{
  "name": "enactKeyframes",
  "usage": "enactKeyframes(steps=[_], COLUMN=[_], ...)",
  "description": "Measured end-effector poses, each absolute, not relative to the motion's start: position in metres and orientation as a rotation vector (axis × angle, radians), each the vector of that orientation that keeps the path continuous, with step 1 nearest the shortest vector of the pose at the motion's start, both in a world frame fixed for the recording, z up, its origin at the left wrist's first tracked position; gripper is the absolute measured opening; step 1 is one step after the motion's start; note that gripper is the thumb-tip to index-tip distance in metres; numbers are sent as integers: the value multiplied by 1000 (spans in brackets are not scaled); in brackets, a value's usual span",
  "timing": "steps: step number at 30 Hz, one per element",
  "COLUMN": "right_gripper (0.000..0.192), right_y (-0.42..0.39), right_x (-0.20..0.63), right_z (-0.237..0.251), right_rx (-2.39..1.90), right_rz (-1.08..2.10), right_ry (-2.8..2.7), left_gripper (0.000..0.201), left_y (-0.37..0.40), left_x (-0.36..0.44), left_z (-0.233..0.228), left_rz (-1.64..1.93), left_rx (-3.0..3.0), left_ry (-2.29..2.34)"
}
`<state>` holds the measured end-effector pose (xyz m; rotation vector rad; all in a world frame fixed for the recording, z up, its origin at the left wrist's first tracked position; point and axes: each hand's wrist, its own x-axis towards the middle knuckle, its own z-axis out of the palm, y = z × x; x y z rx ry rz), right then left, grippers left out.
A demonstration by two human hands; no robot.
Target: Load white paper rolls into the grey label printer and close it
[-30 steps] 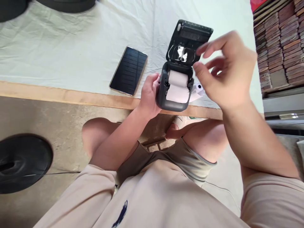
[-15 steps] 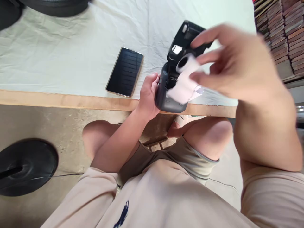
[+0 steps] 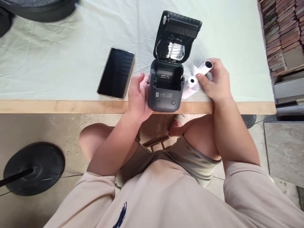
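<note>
A small dark grey printer point(image 3: 166, 91) stands at the table's front edge with its lid point(image 3: 177, 34) swung up and its paper bay bare. My left hand point(image 3: 137, 95) grips the printer's left side. To the printer's right, my right hand point(image 3: 216, 80) holds a white paper roll point(image 3: 204, 67) down on the cloth. A second white paper roll point(image 3: 191, 84) lies between that hand and the printer, touching my fingertips.
A black phone point(image 3: 116, 72) lies face up left of the printer on the pale cloth-covered table point(image 3: 59, 63). The wooden table edge point(image 3: 47, 106) runs across. A black round base point(image 3: 35, 167) sits on the floor at left. Stacked bricks point(image 3: 282, 28) stand at right.
My right hand lifted the paper roll out of the printer and brought it down to the table on the right. The printer's bay now shows no paper. My left hand kept its grip.
</note>
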<state>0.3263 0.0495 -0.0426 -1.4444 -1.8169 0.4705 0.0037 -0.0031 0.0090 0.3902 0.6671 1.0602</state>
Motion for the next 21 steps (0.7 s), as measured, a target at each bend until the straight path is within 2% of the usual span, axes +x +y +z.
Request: enactKeyframes(steps=[4, 7, 11, 17, 21], right_gripper=[64, 42, 53, 39, 61], right_y=[22, -7, -21, -8, -5], right_x=[306, 275, 238, 230, 236], right_z=[-29, -17, -22, -35, -38], right_rx=[-1380, -1319, -1344, -1427, -1324], right_rz=[137, -16, 59, 204, 361], right_ry=[-1634, -1634, -1857, -1865, -1781], left_gripper=[56, 52, 50, 50, 51], left_y=[-3, -3, -4, -5, -5], left_x=[1, 1, 4, 5, 4], left_z=[9, 11, 14, 13, 12], left_rz=[1059, 1040, 1086, 1102, 1098], left_rx=[425, 427, 420, 409, 417], left_ry=[629, 643, 698, 679, 654])
